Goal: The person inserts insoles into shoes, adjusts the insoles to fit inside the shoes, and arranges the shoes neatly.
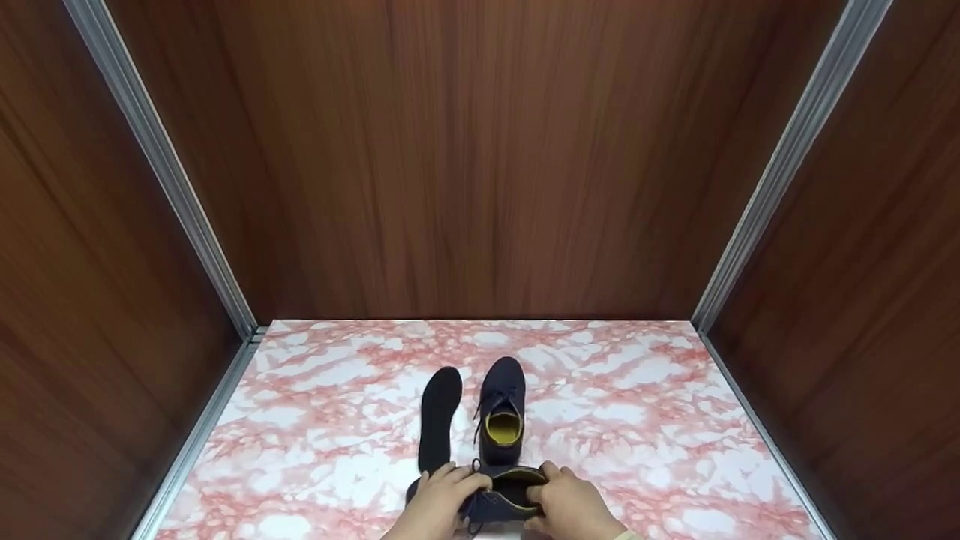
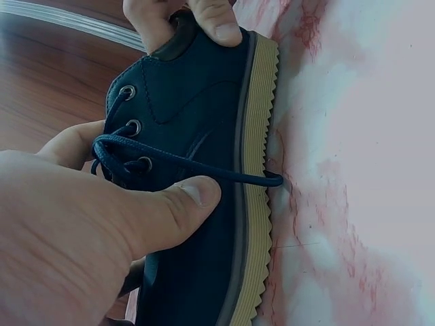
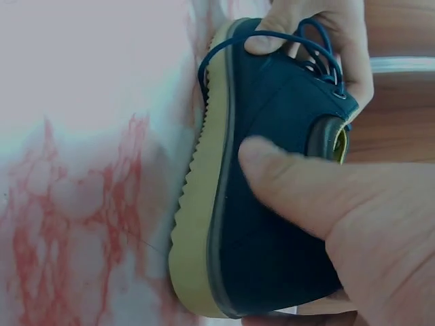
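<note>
A dark navy lace-up shoe (image 1: pixel 501 511) with a thick tan ridged sole (image 2: pixel 257 224) lies crosswise at the near side, its toe to the left. Around its front and lace area my left hand (image 1: pixel 442 499) grips it, thumb on the side below the eyelets. At the heel end, my right hand (image 1: pixel 570 502) holds the collar, its thumb (image 3: pixel 272 166) on the outer side. Some right fingers are hidden by the shoe. A loose blue lace (image 2: pixel 197 165) hangs across the side and over the sole's edge.
Just beyond the held shoe stands a matching shoe (image 1: pixel 504 390) with a yellow inside, toe pointing away. A black insole (image 1: pixel 440 412) lies left of it, its near end hidden. Brown wood-grain panels (image 1: pixel 472 165) and metal rails (image 1: pixel 169 180) enclose the red-and-white marbled surface (image 1: pixel 637 420).
</note>
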`<state>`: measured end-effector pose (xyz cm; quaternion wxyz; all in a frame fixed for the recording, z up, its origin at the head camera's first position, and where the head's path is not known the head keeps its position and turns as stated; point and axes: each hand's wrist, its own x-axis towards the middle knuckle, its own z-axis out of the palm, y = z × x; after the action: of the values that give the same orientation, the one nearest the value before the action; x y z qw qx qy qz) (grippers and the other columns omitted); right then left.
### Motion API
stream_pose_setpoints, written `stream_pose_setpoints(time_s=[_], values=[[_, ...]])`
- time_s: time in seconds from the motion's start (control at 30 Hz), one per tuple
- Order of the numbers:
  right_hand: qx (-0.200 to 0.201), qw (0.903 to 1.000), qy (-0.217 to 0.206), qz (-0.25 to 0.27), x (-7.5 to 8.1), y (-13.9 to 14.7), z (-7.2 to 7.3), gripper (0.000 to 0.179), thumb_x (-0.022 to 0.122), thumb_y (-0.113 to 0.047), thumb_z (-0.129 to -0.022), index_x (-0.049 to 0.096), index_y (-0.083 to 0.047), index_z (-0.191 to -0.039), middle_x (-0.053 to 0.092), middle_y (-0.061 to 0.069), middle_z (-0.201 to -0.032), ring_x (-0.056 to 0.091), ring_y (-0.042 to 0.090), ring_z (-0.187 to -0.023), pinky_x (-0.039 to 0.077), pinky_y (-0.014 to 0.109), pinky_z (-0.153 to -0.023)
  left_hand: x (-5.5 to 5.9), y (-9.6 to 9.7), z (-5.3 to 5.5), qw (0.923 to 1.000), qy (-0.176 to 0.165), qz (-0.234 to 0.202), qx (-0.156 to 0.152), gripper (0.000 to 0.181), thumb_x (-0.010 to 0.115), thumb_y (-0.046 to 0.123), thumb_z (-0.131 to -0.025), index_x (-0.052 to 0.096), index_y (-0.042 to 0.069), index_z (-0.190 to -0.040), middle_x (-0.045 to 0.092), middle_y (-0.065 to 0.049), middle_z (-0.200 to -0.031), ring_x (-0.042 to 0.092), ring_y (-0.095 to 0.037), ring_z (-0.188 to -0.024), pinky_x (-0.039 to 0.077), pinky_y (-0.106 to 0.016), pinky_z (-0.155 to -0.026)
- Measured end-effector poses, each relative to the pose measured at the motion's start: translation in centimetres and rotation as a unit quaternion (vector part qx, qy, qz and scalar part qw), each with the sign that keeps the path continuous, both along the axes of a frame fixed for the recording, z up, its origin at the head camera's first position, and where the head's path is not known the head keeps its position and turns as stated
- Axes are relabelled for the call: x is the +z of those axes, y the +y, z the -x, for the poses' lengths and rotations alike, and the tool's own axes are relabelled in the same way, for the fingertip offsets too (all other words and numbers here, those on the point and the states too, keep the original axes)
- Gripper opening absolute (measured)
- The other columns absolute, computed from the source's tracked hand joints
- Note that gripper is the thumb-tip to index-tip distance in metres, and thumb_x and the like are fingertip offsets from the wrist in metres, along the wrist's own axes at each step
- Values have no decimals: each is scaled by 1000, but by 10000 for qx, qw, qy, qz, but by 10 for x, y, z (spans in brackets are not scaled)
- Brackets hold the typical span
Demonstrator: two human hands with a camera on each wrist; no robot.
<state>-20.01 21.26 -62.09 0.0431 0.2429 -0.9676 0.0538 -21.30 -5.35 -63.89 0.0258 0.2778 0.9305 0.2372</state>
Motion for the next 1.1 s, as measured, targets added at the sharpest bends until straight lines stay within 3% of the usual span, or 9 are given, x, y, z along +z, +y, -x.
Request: stream_pose_setpoints(time_s=[0.2,0.4,0.53,0.63,0.77,0.87,1.0,1.1], values=[[-56,9999,-61,73,2,-1,-1,26,92,-47,-78,82,-24,-83,61,3,-98,56,21,-75,52,40,-54,2,2,0,9998,-184,9,106,60,81,2,-92,67,44,-133,69,-5,-149,63,-44,-136,47,-88,-99],[-106,9999,-134,-20,7,-4,-1,27,93,-46,-79,82,-23,-87,61,4,-99,57,23,-75,54,42,-56,2,2,0,9997,-220,42,119,63,86,4,-89,67,44,-134,68,-7,-151,62,-48,-139,46,-88,-100],[-127,9998,-98,142,1,-6,-2,40,98,-41,-73,79,-20,-102,60,11,-115,59,27,-84,56,44,-58,2,1,-1,9997,-217,36,78,64,90,8,-86,67,44,-134,68,-9,-151,62,-49,-138,46,-89,-100],[-95,9991,165,375,-5,-6,-3,51,102,-36,-63,76,-19,-103,54,11,-124,57,27,-89,59,42,-64,1,0,-1,9998,-205,48,70,63,91,10,-86,67,44,-134,68,-9,-151,62,-49,-138,46,-88,-99],[190,9951,852,472,-11,-3,-5,45,103,-32,-57,75,-20,-90,54,2,-115,52,22,-86,57,36,-66,0,0,-2,9997,-200,80,79,62,90,10,-87,67,45,-133,68,-6,-151,62,-46,-138,47,-87,-100],[440,9903,1300,201,-13,0,-7,36,100,-36,-59,76,-21,-82,60,-4,-101,52,22,-80,53,35,-66,0,-1,-2,9996,-248,87,89,62,89,11,-89,66,47,-133,68,-5,-152,62,-44,-139,47,-87,-101],[394,9915,1219,-246,-12,-1,-9,30,93,-44,-68,78,-22,-82,68,-6,-89,57,26,-80,53,47,-75,1,-1,-3,9996,-266,70,119,61,86,9,-91,66,47,-134,68,-6,-152,61,-46,-139,46,-88,-100],[192,9944,949,-433,-8,-4,-10,29,91,-46,-73,79,-22,-85,72,-6,-90,60,28,-86,54,60,-83,1,0,-3,9998,-139,65,119,59,82,6,-93,66,46,-135,69,-6,-150,62,-45,-138,47,-88,-99]])
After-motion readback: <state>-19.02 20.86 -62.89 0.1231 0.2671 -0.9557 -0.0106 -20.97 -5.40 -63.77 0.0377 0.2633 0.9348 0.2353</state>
